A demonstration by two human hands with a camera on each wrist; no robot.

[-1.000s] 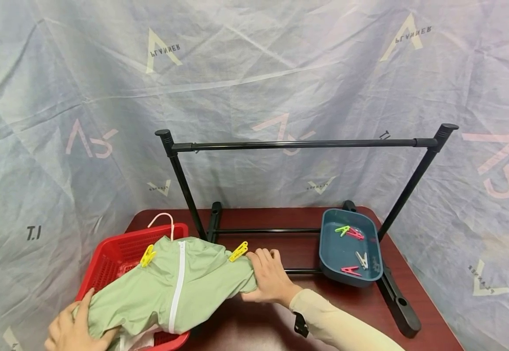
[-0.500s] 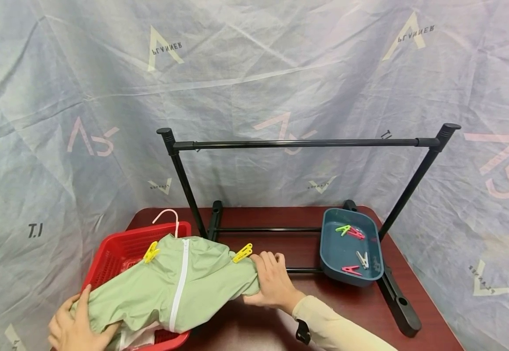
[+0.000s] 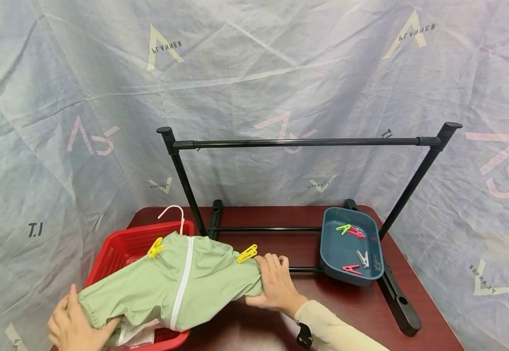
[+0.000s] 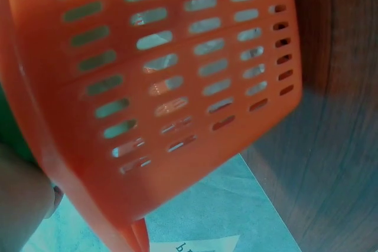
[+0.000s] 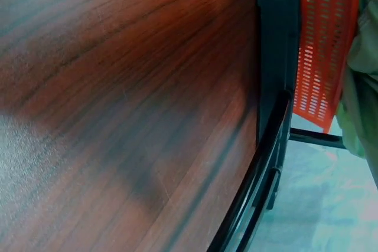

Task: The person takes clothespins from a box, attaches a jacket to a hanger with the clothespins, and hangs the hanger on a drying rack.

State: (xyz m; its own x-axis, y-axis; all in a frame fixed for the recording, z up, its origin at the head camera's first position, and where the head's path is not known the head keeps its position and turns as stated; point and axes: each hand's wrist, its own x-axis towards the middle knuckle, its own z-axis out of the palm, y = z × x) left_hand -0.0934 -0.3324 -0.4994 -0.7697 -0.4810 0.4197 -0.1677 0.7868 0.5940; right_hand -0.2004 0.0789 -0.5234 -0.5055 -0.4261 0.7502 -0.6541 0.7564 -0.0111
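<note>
A light green zip-up jacket with a white zipper lies spread over the red basket in the head view. A pale pink hanger hook rises from its collar. Yellow clothespins sit on both shoulders. My left hand holds the end of one sleeve at the lower left, thumb on the near side. With my right hand I grip the other sleeve, just below the right clothespin. Part of my left hand shows at the edge of the left wrist view.
The red basket holds more cloth under the jacket. Behind stands a black rack on the dark red table. To the right, a blue tray contains several clothespins. A printed sheet hangs behind everything.
The jacket, its hanger and clothespins have shifted slightly to the right. My right hand moved a little right with its sleeve, while my left hand stays nearly in place.
</note>
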